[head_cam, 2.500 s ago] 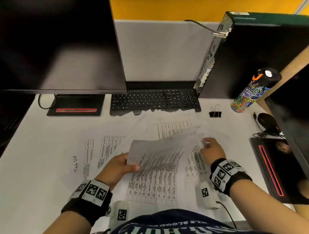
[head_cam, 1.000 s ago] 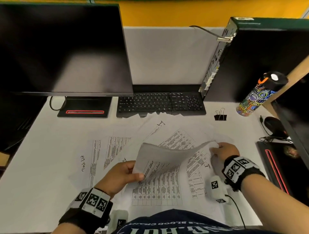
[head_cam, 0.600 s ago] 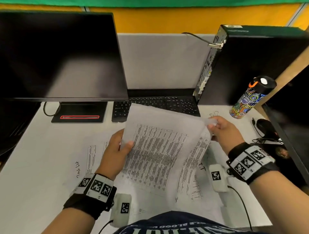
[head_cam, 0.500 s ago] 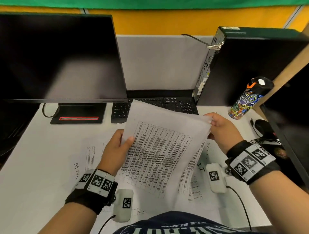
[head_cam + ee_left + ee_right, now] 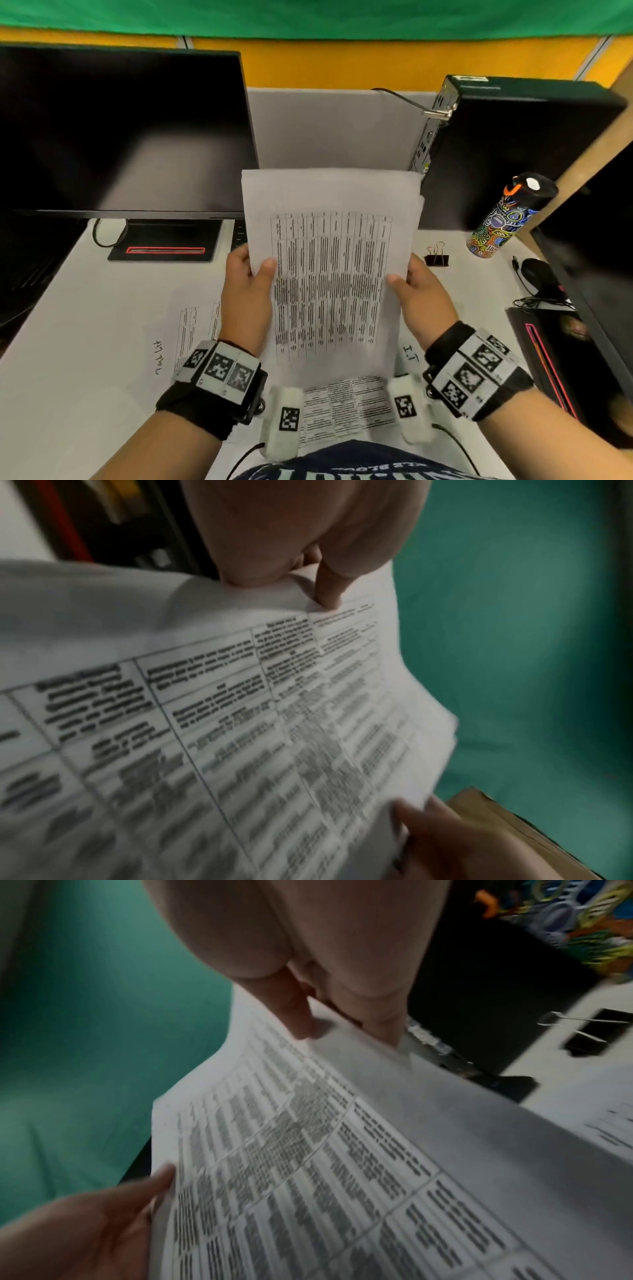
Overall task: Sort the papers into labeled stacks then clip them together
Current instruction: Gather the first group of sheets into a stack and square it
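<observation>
A stack of printed table papers (image 5: 330,274) stands upright above the desk, its lower edge near my chest. My left hand (image 5: 248,298) grips its left edge with the thumb on the front. On the opposite edge my right hand (image 5: 419,298) grips the same way. Both wrist views show the papers (image 5: 240,723) (image 5: 325,1177) pinched between thumb and fingers. More printed sheets (image 5: 195,329) lie flat on the desk below, one with handwriting at its edge. A black binder clip (image 5: 436,257) sits on the desk to the right of the stack.
A dark monitor (image 5: 120,130) stands at the left, a black computer case (image 5: 513,147) at the right. A colourful bottle (image 5: 507,216) and a mouse (image 5: 537,274) are on the right side. A second monitor base (image 5: 561,370) lies by the right edge.
Both hands lifted the papers off the desk, turned them upright and squared them. The right hand moved from the top corner down to the right edge.
</observation>
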Available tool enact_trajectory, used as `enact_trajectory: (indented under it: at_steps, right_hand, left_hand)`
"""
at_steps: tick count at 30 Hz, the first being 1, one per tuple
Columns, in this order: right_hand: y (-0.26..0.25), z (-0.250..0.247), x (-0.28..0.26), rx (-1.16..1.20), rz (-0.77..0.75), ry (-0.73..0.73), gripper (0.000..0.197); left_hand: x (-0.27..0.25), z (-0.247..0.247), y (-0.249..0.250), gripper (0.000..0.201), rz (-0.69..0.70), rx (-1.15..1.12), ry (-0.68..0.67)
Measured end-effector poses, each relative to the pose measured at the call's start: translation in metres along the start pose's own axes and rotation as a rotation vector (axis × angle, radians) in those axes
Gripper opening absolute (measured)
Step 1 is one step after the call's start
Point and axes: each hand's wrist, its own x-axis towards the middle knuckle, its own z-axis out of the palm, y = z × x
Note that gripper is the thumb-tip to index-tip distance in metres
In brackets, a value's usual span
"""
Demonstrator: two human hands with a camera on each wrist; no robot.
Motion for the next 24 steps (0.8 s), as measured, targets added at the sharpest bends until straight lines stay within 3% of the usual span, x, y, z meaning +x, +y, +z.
enact_trajectory:
  at_steps: [5,8,14,24]
  right_hand:
    - [-0.028,0.006,-0.007,0.080,-0.284,0.185,0.029]
    - [-0.031,0.000,-0.016,0.091,-0.369,0.123,0.038]
    - [0.003,0.003,-0.014,0.064,-0.216,0.061,0.045]
    - [0.015,0.016,-0.007,0.059,-0.126,0.073,0.045]
  left_hand:
    - [-0.020,0.013,0.035,0.020,0.270,0.001,0.029]
    - [-0.030,0.010,0.032,0.027,0.349,-0.008,0.010]
    - [-0.027,0.002,-0.003,0.031,0.164,0.039,-0.017]
    - [-0.021,0.007,-0.017,0.031,0.045,0.057,0.010]
